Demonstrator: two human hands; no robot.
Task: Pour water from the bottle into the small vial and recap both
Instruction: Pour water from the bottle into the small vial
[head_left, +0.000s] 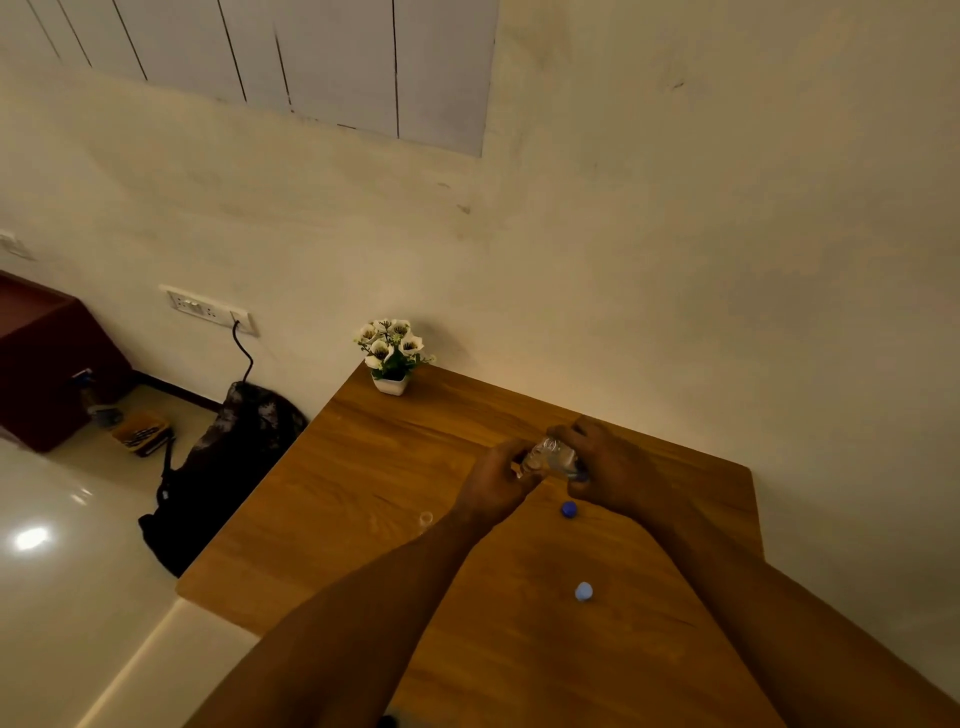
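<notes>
Nearest me, well short of my grip, a pale blue cap (584, 591) lies on the wooden table (332, 519). Closer, just below my right hand (608, 462), sits a darker blue cap (570, 509). That hand grasps the tilted clear bottle (558, 457), mouth toward my left hand (501, 475), whose curled fingers pinch something small, likely the vial, mostly hidden. Beyond, left of my grip, a potted flower (392, 356) stands against the wall.

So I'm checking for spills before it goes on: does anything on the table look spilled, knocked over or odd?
No spill shows on the table. Two blue caps lie loose on it, expected mid-pour. The right hand holds the tilted bottle toward the left hand; the vial itself is too hidden to judge.
</notes>
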